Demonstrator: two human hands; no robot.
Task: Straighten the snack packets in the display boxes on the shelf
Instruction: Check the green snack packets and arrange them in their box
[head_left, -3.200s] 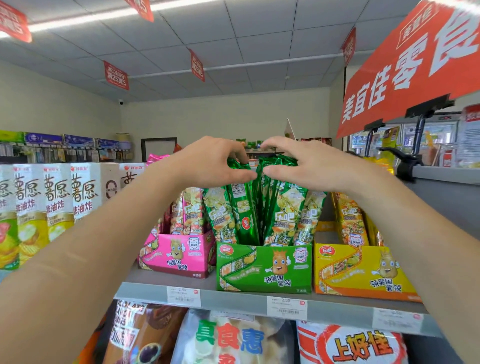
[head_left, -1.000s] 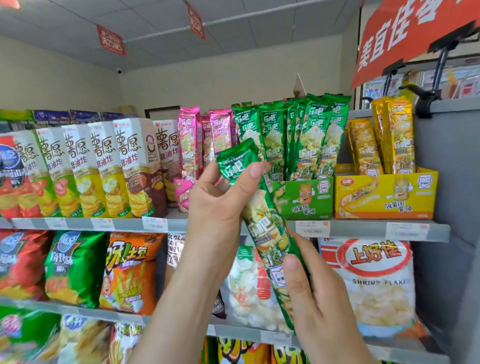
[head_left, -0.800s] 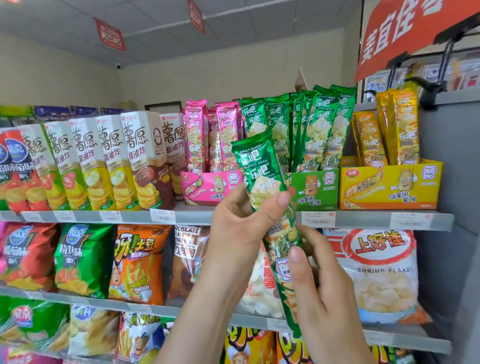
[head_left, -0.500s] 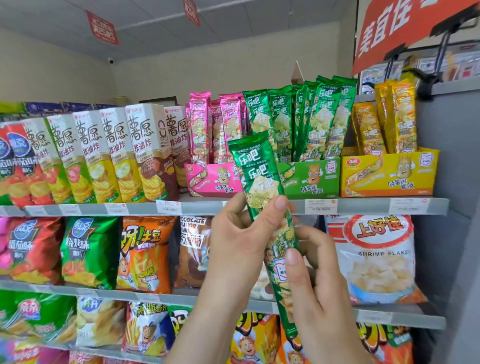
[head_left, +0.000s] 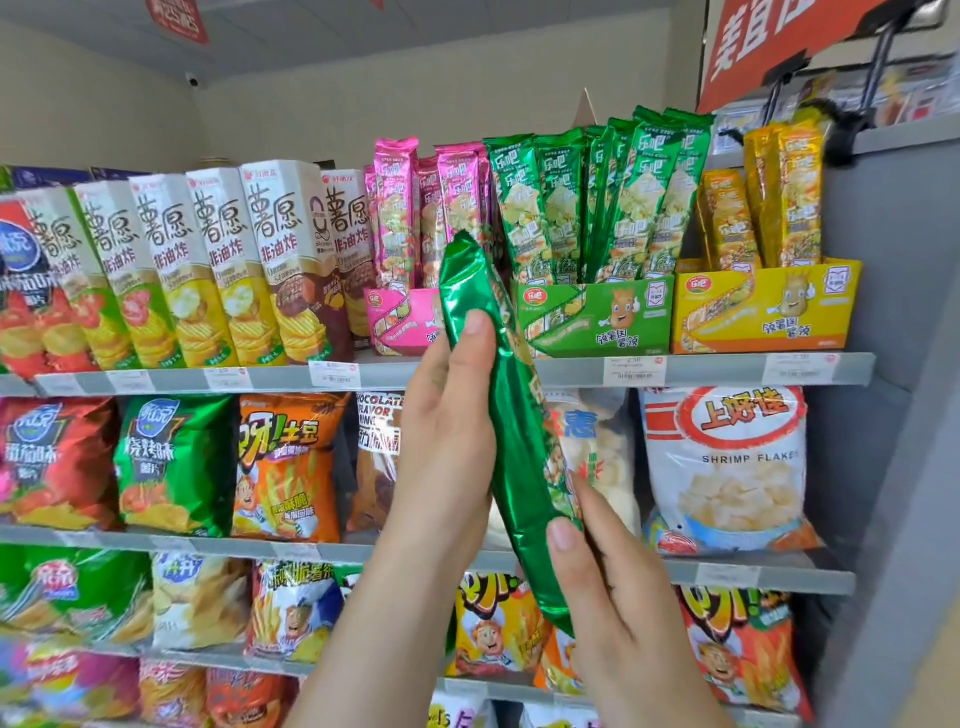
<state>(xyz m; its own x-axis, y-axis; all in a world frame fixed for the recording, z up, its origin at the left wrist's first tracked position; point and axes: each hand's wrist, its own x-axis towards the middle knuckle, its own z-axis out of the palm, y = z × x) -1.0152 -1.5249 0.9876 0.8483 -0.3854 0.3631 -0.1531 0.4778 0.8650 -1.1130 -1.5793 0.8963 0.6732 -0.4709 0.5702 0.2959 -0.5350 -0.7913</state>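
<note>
My left grip (head_left: 447, 441) is clamped round the upper half of a long green packet (head_left: 514, 441), thumb pressed on its shiny back. My right grip (head_left: 608, 587) pinches its lower end. The packet slants nearer than the shelf (head_left: 727, 370) edge, just left of the green display box (head_left: 597, 317), where other green packets (head_left: 561, 208) stand upright.

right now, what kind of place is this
Most likely the snack aisle of a small shop or convenience store. Price labels run along the shelf edges, branded display boxes hold snack packets, and a red sign hangs overhead. The left hand and right hand hold a green packet.
</note>
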